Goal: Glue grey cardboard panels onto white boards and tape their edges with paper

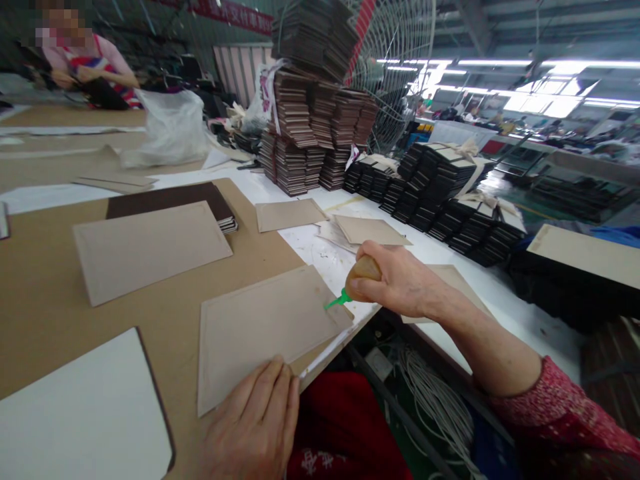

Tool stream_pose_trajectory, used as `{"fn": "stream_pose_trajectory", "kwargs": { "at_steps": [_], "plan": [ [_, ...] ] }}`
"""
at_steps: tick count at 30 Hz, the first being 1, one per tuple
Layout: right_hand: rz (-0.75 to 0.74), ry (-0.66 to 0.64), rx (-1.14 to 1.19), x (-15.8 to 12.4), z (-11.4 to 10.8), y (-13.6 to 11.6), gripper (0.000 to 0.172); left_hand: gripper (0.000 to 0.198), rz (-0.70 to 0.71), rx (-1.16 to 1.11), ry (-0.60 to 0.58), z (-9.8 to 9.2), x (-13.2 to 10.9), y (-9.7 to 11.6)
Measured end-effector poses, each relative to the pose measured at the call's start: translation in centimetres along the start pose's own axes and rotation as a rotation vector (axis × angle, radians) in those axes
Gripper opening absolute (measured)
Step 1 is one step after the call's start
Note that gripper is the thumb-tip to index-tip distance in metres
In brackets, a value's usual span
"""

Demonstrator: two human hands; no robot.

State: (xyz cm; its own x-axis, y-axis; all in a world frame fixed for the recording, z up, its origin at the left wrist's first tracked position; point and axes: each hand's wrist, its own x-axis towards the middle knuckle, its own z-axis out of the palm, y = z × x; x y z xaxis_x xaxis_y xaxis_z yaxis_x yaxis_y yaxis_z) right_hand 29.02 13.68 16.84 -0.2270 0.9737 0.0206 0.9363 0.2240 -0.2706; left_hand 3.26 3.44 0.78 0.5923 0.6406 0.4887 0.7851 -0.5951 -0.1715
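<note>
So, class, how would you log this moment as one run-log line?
left hand: flat on tan panel, near edge | right hand: holding squeeze bottle, green nozzle at panel's right edge

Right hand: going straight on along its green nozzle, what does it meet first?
The tan panel, near its right edge: the bottle in the right hand aims its green nozzle left-down at it. Whether it touches is unclear.

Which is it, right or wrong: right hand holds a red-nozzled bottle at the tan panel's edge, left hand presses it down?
Wrong: head view shows a green nozzle, not red. The right hand holds that bottle at the edge of the tan panel; the left hand presses it down.
</note>
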Motion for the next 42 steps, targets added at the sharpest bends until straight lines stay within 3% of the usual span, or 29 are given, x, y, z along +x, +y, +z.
{"fn": "stream_pose_trajectory", "kwargs": {
  "at_steps": [12, 19, 24, 28, 31, 34, 37, 42],
  "plan": [
    [0.052, -0.004, -0.061, -3.5, -0.5, -0.1, 0.024, 0.027, 0.039, 0.029, -0.008, -0.2, 0.3, 0.2],
    [0.056, 0.045, 0.037, -4.2, -0.3, 0.8, 0.023, 0.024, -0.066, -0.06, 0.018, -0.6, 0.7, 0.2],
    [0.177, 0.17, 0.349, -4.6, 0.2, 2.2, 0.021, 0.022, -0.176, -0.166, -0.038, -1.2, 2.4, -0.7],
    [0.291, 0.292, 0.969, -5.0, 2.2, 2.9, 0.025, 0.02, -0.323, -0.215, -0.175, -1.5, 3.7, -1.5],
    [0.394, 0.263, 1.44, -5.4, 4.6, 2.3, 0.031, 0.02, -0.28, -0.204, -0.203, -1.4, 3.8, -1.9],
    [0.463, 0.231, 1.728, -5.5, 7.3, 1.2, 0.03, 0.022, -0.204, -0.168, -0.18, -1.2, 3.5, -2.0],
    [0.471, 0.253, 1.791, -5.4, 9.3, 0.2, 0.025, 0.022, -0.203, -0.143, -0.162, -1.1, 3.2, -2.0],
    [0.43, 0.305, 1.575, -5.2, 9.9, -0.4, 0.026, 0.021, -0.193, -0.086, -0.119, -0.9, 3.4, -1.8]
  ]
}}
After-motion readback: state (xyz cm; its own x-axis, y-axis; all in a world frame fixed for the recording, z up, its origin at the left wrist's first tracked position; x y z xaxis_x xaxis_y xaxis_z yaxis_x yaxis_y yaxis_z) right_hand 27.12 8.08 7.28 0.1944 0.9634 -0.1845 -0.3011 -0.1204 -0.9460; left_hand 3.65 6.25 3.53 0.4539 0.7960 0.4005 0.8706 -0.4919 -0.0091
